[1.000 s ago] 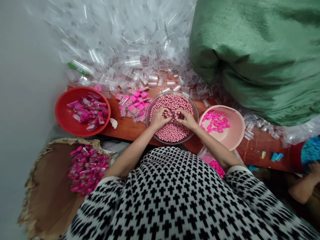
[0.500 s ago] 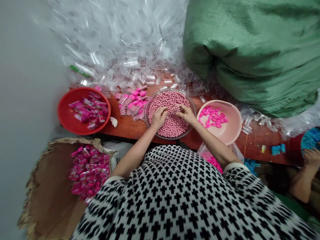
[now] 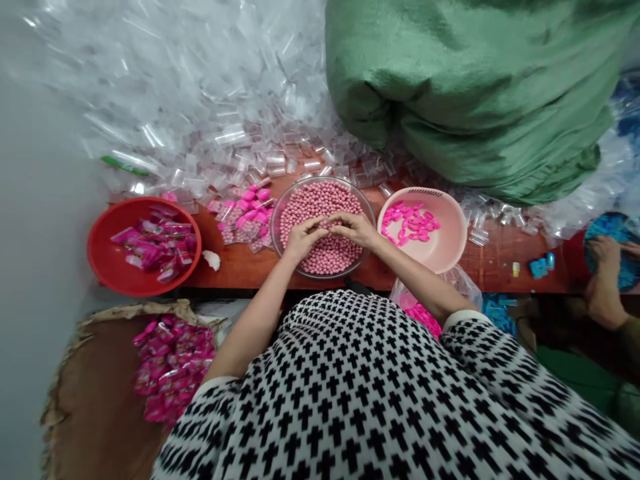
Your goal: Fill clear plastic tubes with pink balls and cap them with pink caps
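Observation:
A clear bowl full of small pink balls stands on the red-brown table. Both my hands are over it, fingertips meeting in the middle. My left hand is curled, its fingers pinched on something small I cannot make out. My right hand is also curled, fingers pressed toward the left hand, and what it holds is hidden. A pink basin with bright pink caps sits just right of the bowl.
A red bowl of pink packets stands at left, with filled capped tubes beside it. Clear empty tubes pile up behind. A green sack fills the back right. Another person's hand works at far right. A paper-lined box of packets sits below the table.
My hands have drawn closer together over the pink balls, fingertips now touching. The view has swung right, so everything sits further left in the picture.

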`<action>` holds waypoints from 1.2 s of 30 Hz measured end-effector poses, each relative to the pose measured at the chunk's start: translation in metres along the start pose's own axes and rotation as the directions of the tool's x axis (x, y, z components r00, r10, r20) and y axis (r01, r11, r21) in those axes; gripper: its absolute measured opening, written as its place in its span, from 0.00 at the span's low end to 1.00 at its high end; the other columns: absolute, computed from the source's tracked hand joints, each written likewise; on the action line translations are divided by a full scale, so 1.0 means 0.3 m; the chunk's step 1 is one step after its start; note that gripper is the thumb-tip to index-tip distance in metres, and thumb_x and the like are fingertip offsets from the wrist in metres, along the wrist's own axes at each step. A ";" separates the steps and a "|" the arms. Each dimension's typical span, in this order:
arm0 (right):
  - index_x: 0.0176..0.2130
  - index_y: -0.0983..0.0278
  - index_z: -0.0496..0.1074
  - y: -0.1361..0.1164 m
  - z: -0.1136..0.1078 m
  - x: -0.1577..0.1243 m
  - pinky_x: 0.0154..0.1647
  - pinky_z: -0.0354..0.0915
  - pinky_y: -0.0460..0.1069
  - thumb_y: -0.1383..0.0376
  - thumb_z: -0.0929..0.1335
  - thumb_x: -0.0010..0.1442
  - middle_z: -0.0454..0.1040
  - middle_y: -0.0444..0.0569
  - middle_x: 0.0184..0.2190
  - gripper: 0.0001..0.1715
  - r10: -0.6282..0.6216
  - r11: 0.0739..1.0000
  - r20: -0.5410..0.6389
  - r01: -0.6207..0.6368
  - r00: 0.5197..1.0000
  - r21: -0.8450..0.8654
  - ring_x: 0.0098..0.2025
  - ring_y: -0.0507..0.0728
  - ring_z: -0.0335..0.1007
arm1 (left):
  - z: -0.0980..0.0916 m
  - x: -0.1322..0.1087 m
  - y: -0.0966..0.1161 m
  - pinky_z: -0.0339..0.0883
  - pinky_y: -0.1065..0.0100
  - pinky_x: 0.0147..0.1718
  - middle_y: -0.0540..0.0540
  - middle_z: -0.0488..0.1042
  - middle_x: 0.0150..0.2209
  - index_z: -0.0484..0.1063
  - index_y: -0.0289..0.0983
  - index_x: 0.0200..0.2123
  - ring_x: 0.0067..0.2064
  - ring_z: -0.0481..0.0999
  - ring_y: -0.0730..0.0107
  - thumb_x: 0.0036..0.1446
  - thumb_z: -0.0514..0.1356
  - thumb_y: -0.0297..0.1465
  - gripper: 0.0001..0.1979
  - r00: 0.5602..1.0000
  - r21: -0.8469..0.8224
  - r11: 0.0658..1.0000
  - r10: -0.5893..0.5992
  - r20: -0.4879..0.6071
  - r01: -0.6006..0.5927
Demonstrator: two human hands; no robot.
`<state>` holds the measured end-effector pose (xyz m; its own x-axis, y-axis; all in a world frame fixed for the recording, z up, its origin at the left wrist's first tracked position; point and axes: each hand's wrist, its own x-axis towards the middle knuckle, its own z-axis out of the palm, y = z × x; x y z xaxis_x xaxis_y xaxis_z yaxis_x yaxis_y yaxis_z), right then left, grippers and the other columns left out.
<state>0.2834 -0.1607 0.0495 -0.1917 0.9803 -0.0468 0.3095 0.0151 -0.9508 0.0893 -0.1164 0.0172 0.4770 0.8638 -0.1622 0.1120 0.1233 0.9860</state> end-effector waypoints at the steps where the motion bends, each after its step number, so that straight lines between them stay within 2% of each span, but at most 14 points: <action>1: 0.42 0.64 0.74 0.003 -0.001 -0.001 0.36 0.67 0.46 0.57 0.68 0.60 0.77 0.45 0.32 0.14 0.027 1.000 -0.016 -0.027 1.000 0.007 0.32 0.52 0.73 | -0.004 -0.001 -0.001 0.69 0.58 0.50 0.42 0.80 0.43 0.77 0.34 0.45 0.46 0.77 0.58 0.43 0.69 0.43 0.26 1.000 0.010 1.000 -0.026 -0.010 0.026; 5: 0.41 0.65 0.74 0.011 -0.003 -0.015 0.37 0.69 0.46 0.60 0.67 0.61 0.77 0.44 0.30 0.12 0.139 0.989 -0.047 -0.140 0.989 -0.037 0.32 0.52 0.75 | -0.019 0.003 -0.011 0.71 0.60 0.46 0.44 0.79 0.39 0.76 0.34 0.44 0.43 0.77 0.60 0.41 0.69 0.44 0.27 0.989 0.046 0.993 -0.107 -0.097 0.112; 8: 0.46 0.62 0.75 0.016 -0.017 -0.059 0.50 0.66 0.48 0.58 0.71 0.57 0.78 0.49 0.44 0.18 0.109 0.967 -0.078 -0.124 0.991 -0.222 0.45 0.55 0.75 | -0.023 0.005 -0.012 0.72 0.61 0.45 0.45 0.78 0.38 0.74 0.35 0.43 0.40 0.77 0.64 0.40 0.69 0.43 0.27 0.980 -0.001 0.991 -0.135 -0.145 0.136; 10: 0.49 0.60 0.74 0.033 -0.053 -0.113 0.55 0.63 0.49 0.57 0.71 0.57 0.75 0.49 0.51 0.20 0.107 0.936 -0.164 -0.155 0.981 -0.316 0.52 0.57 0.71 | -0.015 -0.001 -0.003 0.73 0.61 0.44 0.46 0.78 0.38 0.73 0.36 0.42 0.39 0.78 0.65 0.40 0.70 0.43 0.27 0.977 -0.095 0.983 -0.169 -0.133 0.157; 12: 0.47 0.61 0.75 0.072 -0.122 -0.181 0.53 0.64 0.49 0.58 0.67 0.62 0.76 0.49 0.49 0.16 0.192 0.892 -0.327 -0.304 0.925 -0.334 0.50 0.56 0.72 | 0.003 -0.011 0.010 0.74 0.62 0.42 0.46 0.77 0.37 0.71 0.36 0.41 0.39 0.78 0.66 0.40 0.70 0.43 0.26 0.975 -0.179 0.967 -0.201 -0.098 0.181; 14: 0.43 0.64 0.76 0.134 -0.221 -0.251 0.45 0.66 0.48 0.62 0.61 0.65 0.78 0.50 0.42 0.16 0.344 0.788 -0.489 -0.530 0.802 -0.315 0.42 0.55 0.73 | 0.032 -0.021 0.022 0.75 0.62 0.40 0.46 0.77 0.37 0.70 0.37 0.41 0.39 0.79 0.65 0.41 0.70 0.43 0.26 0.973 -0.214 0.954 -0.224 -0.054 0.208; 17: 0.45 0.69 0.75 0.240 -0.378 -0.333 0.44 0.64 0.50 0.68 0.60 0.64 0.78 0.56 0.41 0.17 0.487 0.480 -0.586 -0.759 0.647 -0.439 0.42 0.59 0.72 | 0.085 -0.032 0.031 0.76 0.61 0.41 0.44 0.78 0.40 0.70 0.37 0.43 0.39 0.79 0.65 0.42 0.70 0.43 0.27 0.968 -0.222 0.943 -0.252 0.010 0.248; 19: 0.50 0.70 0.73 0.295 -0.454 -0.362 0.46 0.62 0.51 0.70 0.60 0.63 0.75 0.60 0.47 0.19 0.507 0.335 -0.541 -0.732 0.671 -0.593 0.47 0.61 0.69 | 0.119 -0.035 0.033 0.76 0.60 0.42 0.44 0.78 0.40 0.71 0.36 0.44 0.39 0.79 0.65 0.42 0.70 0.44 0.27 0.964 -0.213 0.941 -0.262 0.038 0.264; 21: 0.52 0.71 0.71 0.327 -0.496 -0.371 0.48 0.61 0.51 0.71 0.59 0.63 0.73 0.63 0.51 0.21 0.521 0.278 -0.437 -0.630 0.733 -0.725 0.51 0.61 0.66 | 0.144 -0.033 0.037 0.76 0.60 0.42 0.44 0.78 0.40 0.73 0.36 0.44 0.39 0.79 0.65 0.42 0.70 0.43 0.27 0.965 -0.197 0.944 -0.258 0.054 0.264; 23: 0.52 0.72 0.71 0.337 -0.516 -0.366 0.49 0.60 0.51 0.71 0.59 0.64 0.72 0.64 0.52 0.21 0.532 0.277 -0.350 -0.549 0.771 -0.789 0.53 0.62 0.64 | 0.161 -0.028 0.046 0.76 0.60 0.43 0.43 0.78 0.42 0.73 0.36 0.44 0.41 0.79 0.63 0.43 0.70 0.43 0.26 0.967 -0.191 0.948 -0.246 0.069 0.255; 27: 0.47 0.73 0.73 0.318 -0.536 -0.356 0.48 0.60 0.53 0.71 0.60 0.63 0.74 0.66 0.48 0.18 0.544 0.296 -0.288 -0.502 0.788 -0.813 0.50 0.63 0.67 | 0.176 -0.016 0.073 0.75 0.59 0.46 0.41 0.78 0.46 0.74 0.36 0.46 0.45 0.79 0.60 0.48 0.66 0.46 0.26 0.971 -0.167 0.960 -0.209 0.115 0.226; 31: 0.45 0.72 0.72 0.263 -0.533 -0.361 0.41 0.62 0.53 0.64 0.65 0.61 0.76 0.64 0.41 0.16 0.495 0.304 -0.427 -0.612 0.756 -0.730 0.42 0.63 0.71 | 0.196 -0.017 0.088 0.73 0.59 0.47 0.40 0.79 0.45 0.75 0.35 0.47 0.45 0.78 0.61 0.51 0.65 0.47 0.26 0.983 -0.098 0.981 -0.157 0.097 0.166; 34: 0.37 0.66 0.71 0.177 -0.471 -0.341 0.35 0.62 0.51 0.57 0.69 0.57 0.75 0.53 0.32 0.15 0.425 0.543 -0.548 -0.688 0.720 -0.482 0.33 0.58 0.70 | 0.219 -0.022 0.092 0.74 0.61 0.45 0.41 0.79 0.44 0.75 0.35 0.47 0.43 0.78 0.63 0.52 0.63 0.47 0.25 0.989 -0.060 0.991 -0.110 0.099 0.116; 36: 0.31 0.64 0.68 0.097 -0.397 -0.308 0.31 0.62 0.49 0.52 0.71 0.53 0.73 0.47 0.28 0.18 0.373 0.772 -0.494 -0.558 0.785 -0.304 0.29 0.55 0.67 | 0.231 -0.025 0.097 0.73 0.62 0.45 0.42 0.80 0.44 0.76 0.34 0.47 0.42 0.79 0.63 0.53 0.62 0.45 0.24 0.990 -0.008 0.997 -0.080 0.117 0.082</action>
<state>0.4211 -0.2275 0.0628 0.4248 0.8728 -0.2405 0.6291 -0.4756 -0.6149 0.1494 -0.1531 0.0445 0.5649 0.7882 -0.2441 0.1435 0.1974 0.9698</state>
